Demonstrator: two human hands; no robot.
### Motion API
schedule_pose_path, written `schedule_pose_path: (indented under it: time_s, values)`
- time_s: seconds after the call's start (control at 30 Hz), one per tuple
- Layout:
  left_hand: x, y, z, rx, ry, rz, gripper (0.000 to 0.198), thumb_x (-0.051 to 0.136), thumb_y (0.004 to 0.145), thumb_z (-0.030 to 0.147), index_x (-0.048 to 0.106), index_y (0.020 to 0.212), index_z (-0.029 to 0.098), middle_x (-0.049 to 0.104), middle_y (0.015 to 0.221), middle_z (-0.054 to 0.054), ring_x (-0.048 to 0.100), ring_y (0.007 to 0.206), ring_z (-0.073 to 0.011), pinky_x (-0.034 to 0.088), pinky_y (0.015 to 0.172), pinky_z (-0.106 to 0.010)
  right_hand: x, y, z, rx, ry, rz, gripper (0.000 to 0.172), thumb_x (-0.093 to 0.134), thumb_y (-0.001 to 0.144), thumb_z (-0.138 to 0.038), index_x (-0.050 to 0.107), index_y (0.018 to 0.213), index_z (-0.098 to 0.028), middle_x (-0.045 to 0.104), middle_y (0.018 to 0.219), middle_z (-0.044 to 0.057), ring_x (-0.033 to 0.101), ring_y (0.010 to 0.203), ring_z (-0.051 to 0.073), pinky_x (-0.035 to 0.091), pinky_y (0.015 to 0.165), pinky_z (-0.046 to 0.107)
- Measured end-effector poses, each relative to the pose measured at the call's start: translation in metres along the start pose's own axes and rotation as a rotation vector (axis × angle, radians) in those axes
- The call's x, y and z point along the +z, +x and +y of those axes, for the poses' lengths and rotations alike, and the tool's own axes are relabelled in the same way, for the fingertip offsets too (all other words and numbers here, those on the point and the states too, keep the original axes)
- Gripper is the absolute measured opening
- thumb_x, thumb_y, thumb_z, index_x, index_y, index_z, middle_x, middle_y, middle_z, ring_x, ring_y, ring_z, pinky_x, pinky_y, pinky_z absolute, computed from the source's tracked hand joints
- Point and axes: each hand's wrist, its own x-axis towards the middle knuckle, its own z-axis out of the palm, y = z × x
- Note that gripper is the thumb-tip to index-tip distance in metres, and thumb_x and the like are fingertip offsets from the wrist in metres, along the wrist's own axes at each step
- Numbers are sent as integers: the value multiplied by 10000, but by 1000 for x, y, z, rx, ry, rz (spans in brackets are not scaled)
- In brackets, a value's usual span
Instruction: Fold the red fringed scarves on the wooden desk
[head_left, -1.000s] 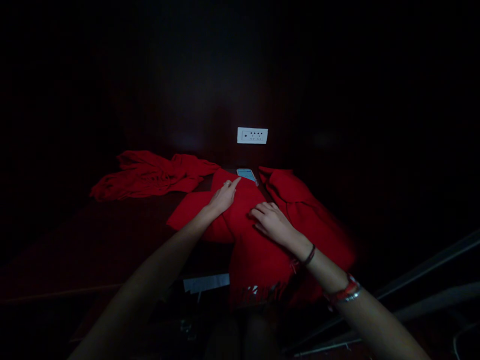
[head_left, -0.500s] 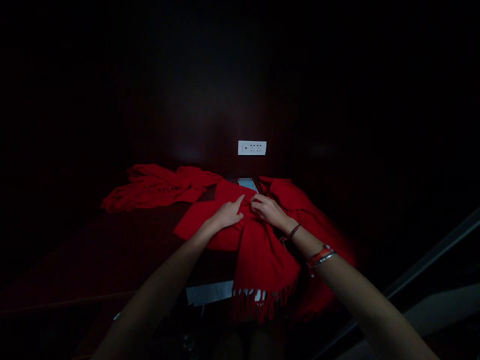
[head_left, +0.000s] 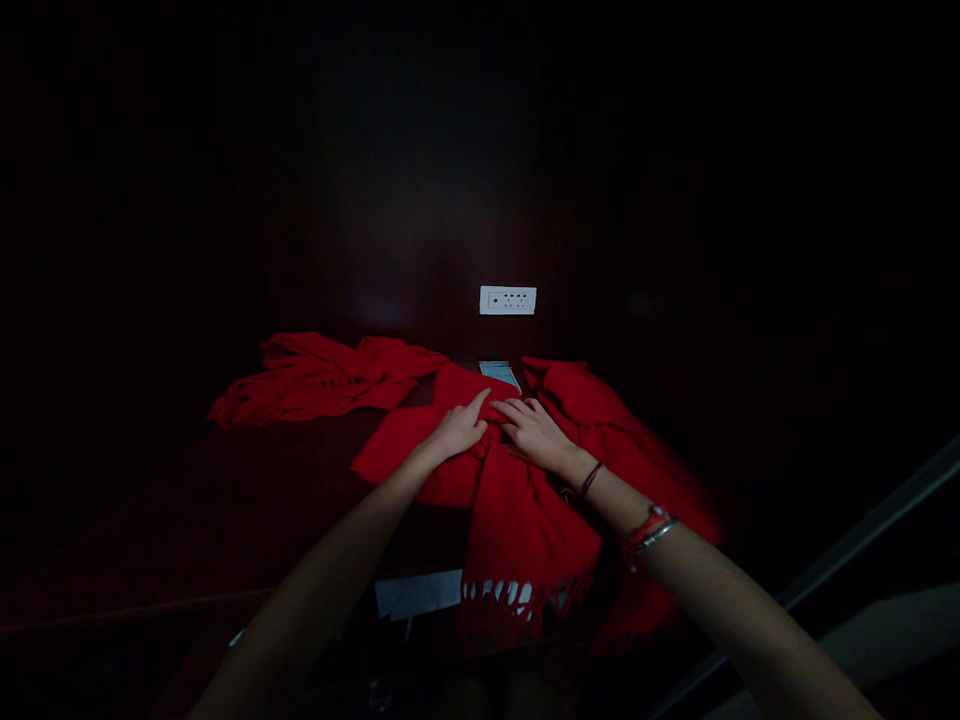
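Note:
A red fringed scarf [head_left: 517,510] lies folded on a dark table [head_left: 225,500], its fringe hanging over the near edge. My left hand [head_left: 459,430] rests flat on the scarf's upper part, fingers stretched toward the far edge. My right hand [head_left: 534,434] lies open beside it, fingers pointing left and almost touching the left hand. Bracelets circle my right wrist. A phone [head_left: 499,373] with a lit screen peeks out just beyond the scarf.
A second red scarf [head_left: 322,375] lies crumpled at the back left of the table. A white wall socket [head_left: 508,300] sits on the dark panel behind. A white paper strip [head_left: 416,592] shows below the table edge. The room is very dark.
My right hand moved up the scarf from its middle to beside my left hand, then flattened out. The scarf's upper fold now lies smoother. The view dropped slightly.

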Motion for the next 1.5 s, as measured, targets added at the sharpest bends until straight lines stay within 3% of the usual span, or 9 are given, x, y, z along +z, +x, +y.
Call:
schedule_pose_path:
  time_s: [0.2, 0.43, 0.67, 0.77, 0.9, 1.03, 1.2, 1.33, 1.5]
  values:
    - [5, -2, -4, 90, 35, 36, 552, 427, 736, 279, 265, 1255, 185, 471, 1171, -76, 448, 1037, -204, 330, 866, -323, 13, 1, -1, 139, 143, 54, 189, 460, 732, -162, 603, 851, -128, 411, 1169, 120, 328, 1072, 236, 284, 848, 407]
    - [4, -2, 0, 126, 164, 15, 497, 394, 739, 288, 322, 1225, 210, 455, 1188, -67, 412, 1066, -213, 290, 884, -376, 4, -13, 3, 332, 749, 32, 58, 534, 641, -181, 585, 644, -152, 374, 1122, 78, 359, 1066, 189, 282, 892, 336]
    - [-1, -3, 6, 87, 55, -74, 467, 381, 753, 314, 360, 1210, 217, 444, 1207, -46, 409, 1080, -199, 297, 893, -319, -8, -31, -2, 799, 1263, 155, 59, 499, 603, -197, 519, 566, -155, 442, 1013, 56, 424, 992, 165, 292, 883, 295]
    - [-9, 2, 2, 98, -99, -233, 513, 330, 774, 456, 339, 1229, 219, 418, 1234, -32, 400, 1097, -183, 280, 911, -275, -10, -37, -1, 878, 1174, 215, 78, 462, 623, -211, 496, 572, -164, 474, 901, 43, 453, 908, 164, 324, 847, 311]
    - [-17, 18, -7, 118, -185, -378, 605, 255, 755, 579, 349, 1228, 212, 353, 1276, -22, 326, 1156, -173, 212, 951, -261, -13, -40, 0, 746, 821, 169, 55, 476, 626, -204, 497, 591, -167, 445, 843, 43, 445, 852, 165, 329, 833, 314]
    - [-11, 33, -21, 98, -119, -556, 603, 200, 771, 569, 361, 1224, 204, 327, 1282, -28, 281, 1181, -184, 169, 967, -293, -15, -41, -3, 675, 710, 135, 58, 446, 653, -188, 481, 611, -168, 421, 828, 43, 445, 830, 154, 342, 817, 296]
    - [-12, 25, -54, 32, -56, -528, 615, 178, 775, 559, 337, 1240, 190, 285, 1297, -32, 247, 1195, -185, 157, 972, -286, -27, -41, -7, 605, 692, 146, 86, 410, 679, -198, 438, 602, -174, 416, 823, 40, 447, 805, 140, 346, 796, 274]
    - [-23, 0, -71, -35, 31, -495, 658, 149, 769, 565, 305, 1258, 153, 246, 1316, -49, 204, 1211, -180, 130, 981, -272, -44, -41, -4, 550, 616, 115, 53, 403, 670, -194, 431, 632, -169, 435, 801, 44, 445, 762, 138, 351, 750, 262]
    - [-37, -34, -84, -190, 86, -467, 699, 111, 761, 580, 267, 1272, 129, 221, 1327, -71, 169, 1222, -177, 109, 989, -300, -64, -64, 11, 631, 577, -5, 105, 371, 686, -245, 397, 608, -181, 444, 599, -11, 426, 566, 112, 338, 565, 236]
